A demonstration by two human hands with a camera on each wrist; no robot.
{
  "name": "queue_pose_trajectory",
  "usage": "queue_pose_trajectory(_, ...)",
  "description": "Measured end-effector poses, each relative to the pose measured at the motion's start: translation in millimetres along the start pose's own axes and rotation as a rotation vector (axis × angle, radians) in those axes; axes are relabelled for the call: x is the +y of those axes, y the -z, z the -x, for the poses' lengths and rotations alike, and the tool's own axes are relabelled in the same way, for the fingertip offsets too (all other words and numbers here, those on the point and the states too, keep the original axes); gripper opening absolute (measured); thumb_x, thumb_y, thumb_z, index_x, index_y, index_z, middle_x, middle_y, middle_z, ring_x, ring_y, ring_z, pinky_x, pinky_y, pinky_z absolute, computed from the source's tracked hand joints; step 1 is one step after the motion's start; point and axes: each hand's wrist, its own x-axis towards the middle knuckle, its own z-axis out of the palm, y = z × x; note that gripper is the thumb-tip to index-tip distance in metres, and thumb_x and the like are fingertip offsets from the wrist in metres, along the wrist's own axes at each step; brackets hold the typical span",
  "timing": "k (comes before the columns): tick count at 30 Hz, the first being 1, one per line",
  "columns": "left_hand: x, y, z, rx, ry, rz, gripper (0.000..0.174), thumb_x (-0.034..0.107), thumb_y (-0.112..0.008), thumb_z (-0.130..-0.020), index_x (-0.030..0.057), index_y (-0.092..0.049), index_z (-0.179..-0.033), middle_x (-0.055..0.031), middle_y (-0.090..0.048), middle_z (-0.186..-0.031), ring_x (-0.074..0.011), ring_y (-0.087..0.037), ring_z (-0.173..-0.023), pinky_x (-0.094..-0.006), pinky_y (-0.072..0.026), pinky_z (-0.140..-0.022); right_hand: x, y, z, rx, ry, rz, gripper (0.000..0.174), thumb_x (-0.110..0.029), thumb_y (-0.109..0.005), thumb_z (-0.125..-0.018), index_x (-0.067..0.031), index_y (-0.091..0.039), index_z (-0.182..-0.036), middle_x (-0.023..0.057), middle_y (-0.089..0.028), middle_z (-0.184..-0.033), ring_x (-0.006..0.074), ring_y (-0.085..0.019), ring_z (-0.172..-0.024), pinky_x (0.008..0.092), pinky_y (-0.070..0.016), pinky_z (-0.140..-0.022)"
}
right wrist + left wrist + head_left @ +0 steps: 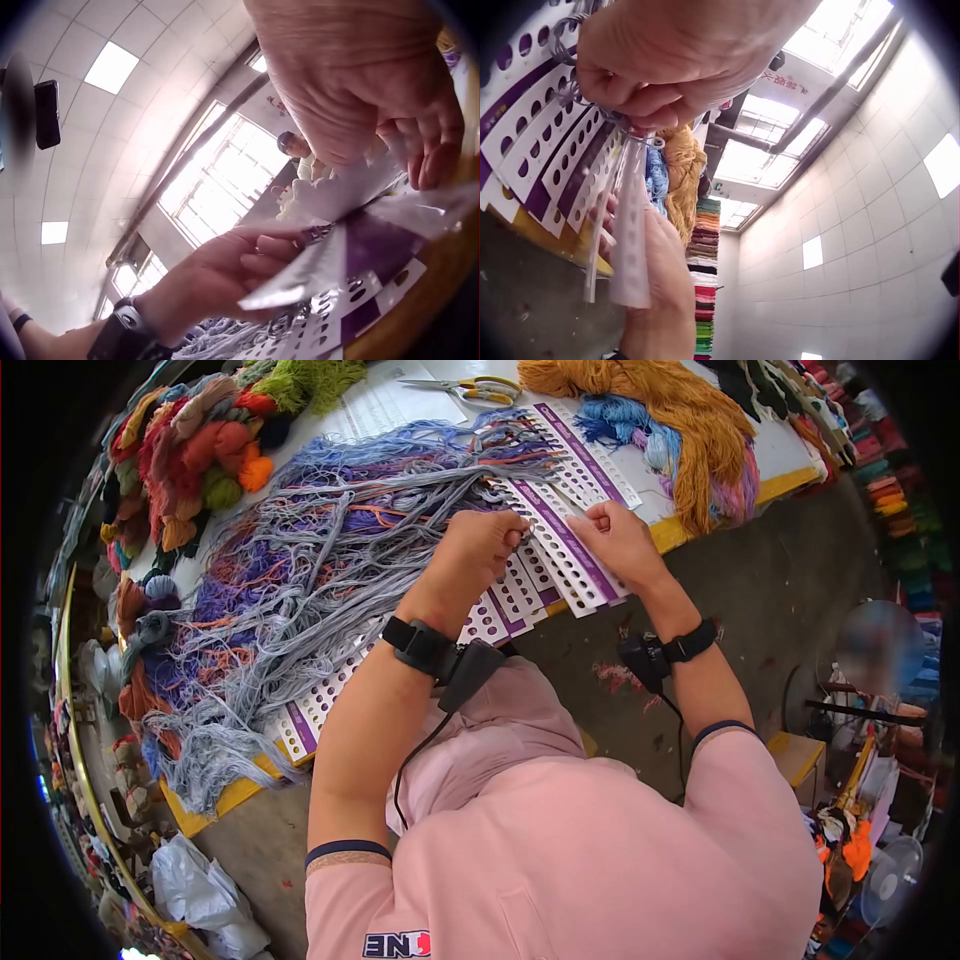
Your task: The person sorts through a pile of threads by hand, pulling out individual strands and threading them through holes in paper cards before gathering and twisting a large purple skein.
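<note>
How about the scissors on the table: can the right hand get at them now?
Probably yes, after letting go: the right hand pinches a punched card; the scissors lie uncovered beyond the flat cards.

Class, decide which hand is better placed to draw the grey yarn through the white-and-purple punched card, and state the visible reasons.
Left, probably. The left hand pinches the grey yarn strands right at the white-and-purple punched card strip; the right hand grips that strip, so it is busy steadying it.
</note>
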Motion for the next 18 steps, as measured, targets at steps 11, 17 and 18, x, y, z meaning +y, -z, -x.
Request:
queue_pose_trajectory(11,-3.7,21.8,22.7,0.308,-0.569,-0.291,0.018,0.013,-0.066,-0.083,-0.0033,-0.069,-0.089,-0.0036,-0.065,-0.073,-0.0061,-0.056,-0.062,-0.023,-0.043,-0.054,-7.7,13.6,-11.2,-0.487,-0.432,-0.999,0.019,-0.009,-0.057,-0.096,0.0057,-0.057,-0.107,0.0135,-0.067,-0.094,0.016,-0.069,-0.077,0.0294,-0.0596,-0.07)
queue_pose_trajectory(17,-10.3,5.8,33.2,0.255,-0.834,-0.747,0.012,0.015,-0.07,-0.083,0.0059,-0.071,-0.09,-0.005,-0.068,-0.076,-0.0141,-0.064,-0.066,-0.0274,-0.0468,-0.061,-6.8,10.2,-6.6,-0.518,-0.438,-1.112,0.019,-0.009,-0.054,-0.097,0.0063,-0.054,-0.109,0.0145,-0.066,-0.097,0.0174,-0.069,-0.081,0.0305,-0.0605,-0.073)
queue_pose_trajectory(18,-10.8,6.4,36.0,0.236,-0.841,-0.872,0.01,0.015,-0.07,-0.083,0.0073,-0.071,-0.09,-0.0047,-0.068,-0.077,-0.0142,-0.065,-0.069,-0.027,-0.0472,-0.063,-4.8,11.0,-7.3,-0.519,-0.429,-1.117,0.019,-0.008,-0.054,-0.097,0.0065,-0.054,-0.109,0.0147,-0.066,-0.098,0.0176,-0.069,-0.082,0.0308,-0.0605,-0.074)
